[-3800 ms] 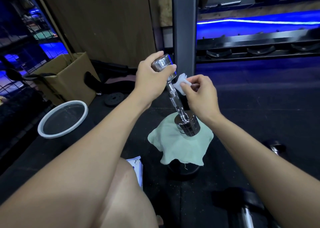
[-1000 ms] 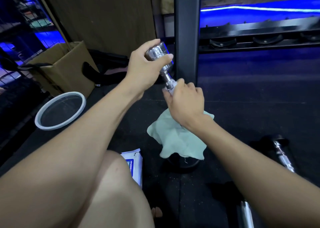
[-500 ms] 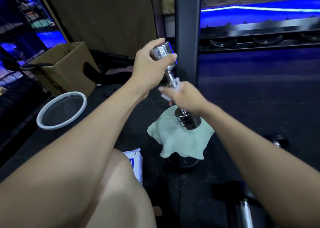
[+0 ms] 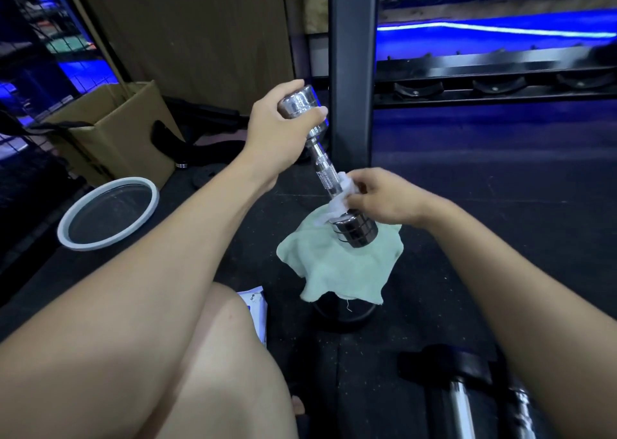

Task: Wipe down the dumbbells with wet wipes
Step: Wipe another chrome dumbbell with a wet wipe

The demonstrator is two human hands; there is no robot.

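Observation:
A chrome dumbbell (image 4: 325, 168) stands tilted, its lower head resting on a pale green cloth (image 4: 340, 265) draped over a dark round weight. My left hand (image 4: 277, 134) grips the dumbbell's upper head. My right hand (image 4: 384, 198) pinches a white wet wipe (image 4: 339, 198) against the lower end of the knurled handle, just above the lower head. A wet-wipe pack (image 4: 257, 308) lies on the floor by my knee, partly hidden.
A white-rimmed round basin (image 4: 110, 214) sits on the floor at left, with a cardboard box (image 4: 110, 127) behind it. A dark steel post (image 4: 350, 71) rises behind the dumbbell, beside a dumbbell rack (image 4: 494, 84). Another dumbbell (image 4: 464, 402) lies at lower right.
My right hand has slid the wipe down the handle from near the upper head to just above the lower head. My left hand keeps its grip on the top.

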